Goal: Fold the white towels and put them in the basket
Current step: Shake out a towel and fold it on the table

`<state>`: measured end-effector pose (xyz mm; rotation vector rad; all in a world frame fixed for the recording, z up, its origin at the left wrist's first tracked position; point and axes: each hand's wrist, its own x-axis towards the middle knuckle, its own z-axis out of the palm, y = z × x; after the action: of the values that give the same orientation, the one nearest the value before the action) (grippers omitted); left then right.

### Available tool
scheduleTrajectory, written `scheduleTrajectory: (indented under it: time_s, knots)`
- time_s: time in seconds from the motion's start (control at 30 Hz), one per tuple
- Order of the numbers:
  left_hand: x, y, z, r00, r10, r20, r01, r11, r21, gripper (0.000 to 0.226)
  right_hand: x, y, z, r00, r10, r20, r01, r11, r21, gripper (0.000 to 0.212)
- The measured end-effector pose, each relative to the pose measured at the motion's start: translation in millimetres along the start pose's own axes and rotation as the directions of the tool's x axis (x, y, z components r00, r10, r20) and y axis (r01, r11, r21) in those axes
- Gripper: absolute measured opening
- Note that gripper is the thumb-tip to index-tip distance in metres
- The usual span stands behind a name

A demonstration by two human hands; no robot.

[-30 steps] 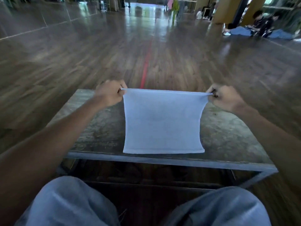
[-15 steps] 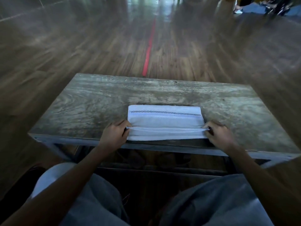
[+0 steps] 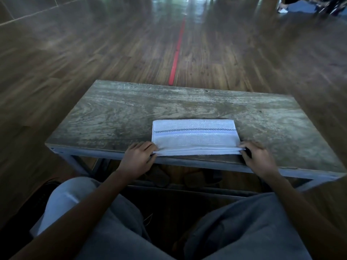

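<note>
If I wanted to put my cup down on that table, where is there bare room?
The table has bare wood left of the towel, right of it, and in the strip between it and the far edge. The near edge is crowded: the left hand and right hand pinch the towel's near corners.

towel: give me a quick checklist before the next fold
1. The left hand pinches the near left corner of the towel: ok.
2. The right hand pinches its near right corner: ok.
3. The towel lies flat on the table: ok.
4. The near edges of the layers are lined up: cannot tell.
5. The basket is in sight: not ok, none in view.
</note>
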<state>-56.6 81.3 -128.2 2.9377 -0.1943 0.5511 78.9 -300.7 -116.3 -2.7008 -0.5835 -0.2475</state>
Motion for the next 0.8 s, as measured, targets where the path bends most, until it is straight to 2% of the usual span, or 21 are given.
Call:
scheduleTrajectory:
  time_s: [0.13,0.27,0.37,0.47,0.53,0.6,0.67,0.73,0.8]
  knots:
    - [-3,-2,-3,0.998,0.045,0.031,-0.047,0.998,0.053,0.028,-12,0,0,0.999,-0.037,-0.021,0.035,0.995,-0.092,0.017]
    - [-1,-7,-9,0.999,0.023,0.043,-0.026,0.997,0.071,0.024,-24,-3,-3,0.977,-0.211,-0.031,0.197,0.949,-0.245,0.044]
    - [-1,-10,-10,0.998,0.053,0.038,-0.057,0.993,0.105,0.022,-30,-6,-6,0.956,-0.292,0.026,0.287,0.912,-0.294,0.047]
    - [2,-11,-9,0.991,0.13,0.044,-0.136,0.977,0.165,0.015,-34,-4,-6,0.944,-0.329,0.034,0.325,0.902,-0.283,0.034]
    - [6,-11,-13,0.982,0.183,0.051,-0.19,0.961,0.201,0.012,-35,-7,-10,0.939,-0.343,-0.003,0.332,0.912,-0.241,0.014]
    - [12,-12,-21,0.97,0.226,0.083,-0.239,0.946,0.22,0.009,-33,-9,-20,0.947,-0.321,-0.005,0.316,0.934,-0.165,0.018]
    - [23,-16,-37,0.968,0.225,0.114,-0.244,0.948,0.205,0.021,-22,-10,-38,0.952,-0.306,0.011,0.306,0.946,-0.106,0.017]
    - [42,-19,-59,0.972,0.209,0.111,-0.223,0.965,0.139,0.026,-4,-12,-63,0.953,-0.3,0.04,0.302,0.951,-0.064,0.014]
    - [61,-23,-85,0.981,0.167,0.094,-0.172,0.984,0.045,0.02,19,-17,-90,0.948,-0.315,0.044,0.317,0.945,-0.074,0.016]
